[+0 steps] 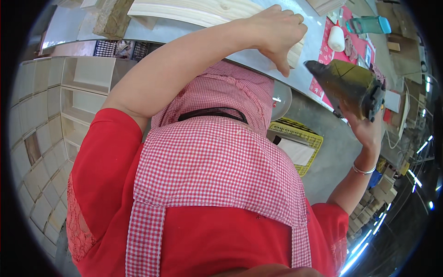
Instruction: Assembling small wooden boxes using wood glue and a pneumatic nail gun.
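Observation:
My left hand [279,35] is closed over the right end of a pale wooden board piece [189,15] on the workbench, its thumb hanging down near the bench's front edge. The fingertips are partly hidden behind the knuckles. In my right hand [365,130], raised to the right of the board, is a dark handheld tool [350,81] with an olive-yellow body, much like a nail gun. Its tapered nose points left, toward the board's end, with a gap between them. The tool's body hides most of my right fingers.
On a pink mat [326,42] at the bench's right lie a white squeeze bottle [336,39] and a teal bottle [367,25]. A rough wood block [112,19] is at the far left. Wooden box units [85,104] stand left; a yellow crate [310,138] sits below the bench.

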Available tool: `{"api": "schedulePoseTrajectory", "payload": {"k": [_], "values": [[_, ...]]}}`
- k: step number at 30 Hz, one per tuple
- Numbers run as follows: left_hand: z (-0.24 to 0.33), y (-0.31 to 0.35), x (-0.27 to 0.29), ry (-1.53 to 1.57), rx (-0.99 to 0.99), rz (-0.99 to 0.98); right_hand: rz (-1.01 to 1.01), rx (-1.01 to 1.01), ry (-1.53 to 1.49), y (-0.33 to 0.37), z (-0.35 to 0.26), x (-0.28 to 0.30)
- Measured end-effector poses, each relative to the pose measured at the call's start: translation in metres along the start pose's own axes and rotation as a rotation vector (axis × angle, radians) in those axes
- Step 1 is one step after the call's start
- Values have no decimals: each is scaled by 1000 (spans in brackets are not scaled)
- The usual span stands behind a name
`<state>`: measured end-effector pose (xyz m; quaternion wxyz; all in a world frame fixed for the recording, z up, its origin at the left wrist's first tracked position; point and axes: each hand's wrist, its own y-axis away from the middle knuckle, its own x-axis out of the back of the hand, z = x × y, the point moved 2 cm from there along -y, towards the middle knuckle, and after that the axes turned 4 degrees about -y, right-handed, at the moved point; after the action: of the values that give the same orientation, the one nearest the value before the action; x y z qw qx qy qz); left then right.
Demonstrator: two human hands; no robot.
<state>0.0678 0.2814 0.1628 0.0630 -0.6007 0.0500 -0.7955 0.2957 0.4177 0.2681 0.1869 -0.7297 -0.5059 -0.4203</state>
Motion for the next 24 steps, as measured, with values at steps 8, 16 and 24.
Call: {"api": "schedulePoseTrajectory", "payload": {"k": [8,16,24], "values": [[0,2,-2,16,1,41,-129,-141,-6,-1,-21,0],[-1,1,-2,27,-9,63,-168,1,44,-8,-11,2],[2,8,-4,-29,61,86,-129,-69,-5,-20,-22,9]]}}
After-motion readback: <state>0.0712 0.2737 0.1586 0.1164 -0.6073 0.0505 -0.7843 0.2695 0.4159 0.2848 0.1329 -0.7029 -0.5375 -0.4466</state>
